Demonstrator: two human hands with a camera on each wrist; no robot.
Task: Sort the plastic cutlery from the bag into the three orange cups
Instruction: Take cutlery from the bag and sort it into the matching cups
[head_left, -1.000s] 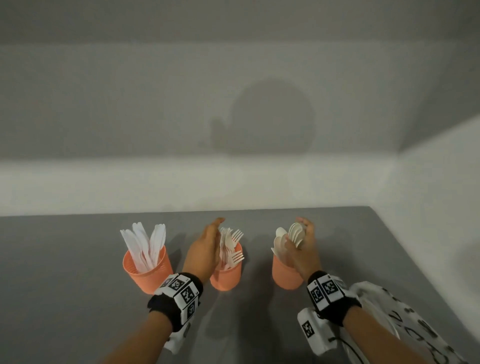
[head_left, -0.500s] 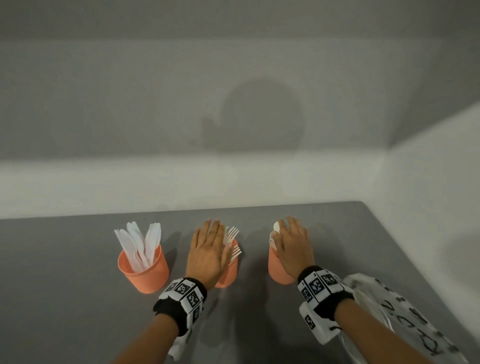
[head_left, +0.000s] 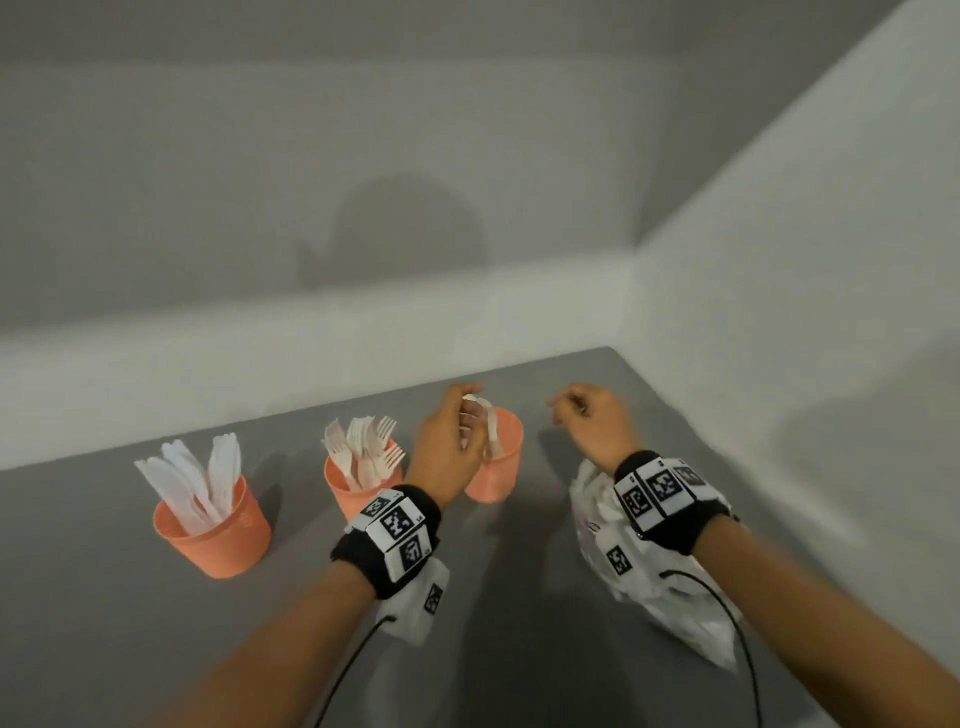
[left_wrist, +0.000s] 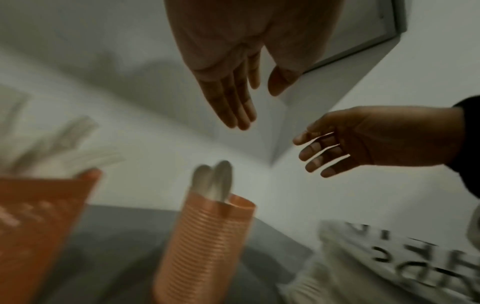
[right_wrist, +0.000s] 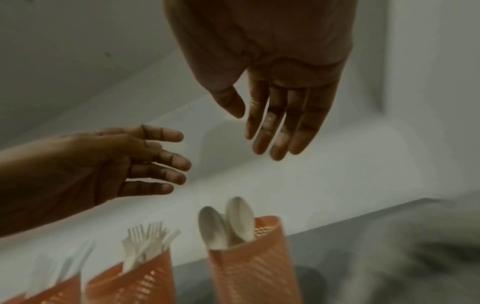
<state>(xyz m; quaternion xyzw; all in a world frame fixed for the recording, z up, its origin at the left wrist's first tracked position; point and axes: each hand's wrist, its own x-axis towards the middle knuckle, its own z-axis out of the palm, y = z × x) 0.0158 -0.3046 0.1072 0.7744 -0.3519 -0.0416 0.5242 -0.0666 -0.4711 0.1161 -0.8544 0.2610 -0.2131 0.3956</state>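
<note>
Orange, white and grey were what we saw.
The cups (head_left: 215, 540) were ribbed orange, the knives (head_left: 197, 478) and forks (head_left: 366, 447) white, the table (head_left: 78, 597) grey, the bag (head_left: 670, 597) white with black lettering.

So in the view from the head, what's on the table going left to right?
Cup of knives → cup of forks → left hand → right hand.
</note>
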